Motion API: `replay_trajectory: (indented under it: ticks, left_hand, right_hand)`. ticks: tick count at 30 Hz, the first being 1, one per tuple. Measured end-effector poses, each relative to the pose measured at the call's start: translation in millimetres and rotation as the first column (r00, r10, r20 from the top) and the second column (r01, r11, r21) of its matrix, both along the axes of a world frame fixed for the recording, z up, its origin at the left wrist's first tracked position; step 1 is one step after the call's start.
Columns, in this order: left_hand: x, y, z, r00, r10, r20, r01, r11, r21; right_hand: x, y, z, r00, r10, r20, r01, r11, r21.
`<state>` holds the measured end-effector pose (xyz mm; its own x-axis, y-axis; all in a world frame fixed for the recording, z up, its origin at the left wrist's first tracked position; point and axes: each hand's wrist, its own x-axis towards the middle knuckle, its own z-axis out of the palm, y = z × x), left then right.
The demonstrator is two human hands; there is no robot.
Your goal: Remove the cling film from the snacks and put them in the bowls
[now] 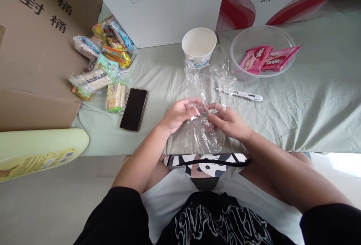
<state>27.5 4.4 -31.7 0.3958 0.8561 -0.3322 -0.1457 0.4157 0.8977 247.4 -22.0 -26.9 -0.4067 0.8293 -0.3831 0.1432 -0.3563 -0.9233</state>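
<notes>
Crumpled clear plastic film (pixel 207 136) stretches from the paper cup down to the near edge of the cloth. My left hand (pixel 180 115) pinches it from the left with curled fingers. From the right, my right hand (pixel 227 120) grips the same film, thumb and fingers close together. The two hands nearly meet, and some fingertips are blurred behind the shiny plastic. Beyond them stands a white paper cup (pixel 199 45) with a blue pattern near its base. A white utility knife (pixel 245 95) lies right of the film, its left end under the plastic.
A clear round bowl (pixel 235 62) holds pink snack packets (pixel 256 58). A phone (pixel 134 109) lies left, beside several wrapped snacks (pixel 96 79). Cardboard boxes (pixel 42 60) and a white-and-red carton (pixel 175 8) border the back and left. A pale green rounded object (pixel 42 143) juts in at left.
</notes>
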Motion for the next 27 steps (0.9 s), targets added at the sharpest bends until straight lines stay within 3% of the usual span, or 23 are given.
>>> replay_trajectory:
  ticks: [2,4,7,11,15,19,23,25,27]
  left_hand:
    - [5.2,-3.7,0.2,0.986,-0.046,-0.159,0.049,0.999,0.016]
    - [3.7,-5.1,2.3,0.975,-0.045,-0.217,0.054,0.998,0.037]
    - [-4.9,-5.6,5.0,0.990,-0.060,-0.124,0.070,0.994,0.078]
    - [-15.1,-4.2,5.5,0.995,-0.043,-0.090,0.059,0.982,0.180]
    - [-19.4,0.4,4.2,0.970,-0.001,-0.245,0.105,0.905,0.413]
    - [-15.3,-0.6,-0.4,0.922,0.106,-0.372,0.124,0.830,0.543]
    - [-8.9,-4.2,-3.8,0.905,0.229,-0.357,-0.047,0.890,0.453]
    - [-7.7,-3.5,-4.0,0.941,0.162,-0.296,-0.055,0.939,0.340]
    - [-7.0,-1.8,-3.8,0.974,0.016,-0.224,0.031,0.978,0.208]
  right_hand:
    - [-1.0,-0.2,-1.9,0.998,-0.033,-0.048,0.033,0.999,-0.006]
    - [-0.4,-0.7,-4.3,0.991,-0.073,-0.109,0.074,0.997,0.006]
    - [2.3,-0.9,-10.1,0.972,-0.115,-0.204,0.128,0.990,0.051]
    - [9.9,3.1,-12.4,0.961,-0.043,-0.273,0.095,0.979,0.178]
    - [16.6,11.0,-7.9,0.975,-0.007,-0.224,0.072,0.956,0.285]
    - [12.0,14.1,-11.0,0.978,-0.200,-0.062,0.209,0.947,0.245]
    - [4.1,12.5,-14.7,0.958,-0.229,-0.171,0.248,0.963,0.100]
    - [2.7,12.6,-13.6,0.957,-0.217,-0.193,0.228,0.973,0.041]
    - [2.7,13.6,-11.4,0.937,-0.263,-0.231,0.278,0.960,0.036]
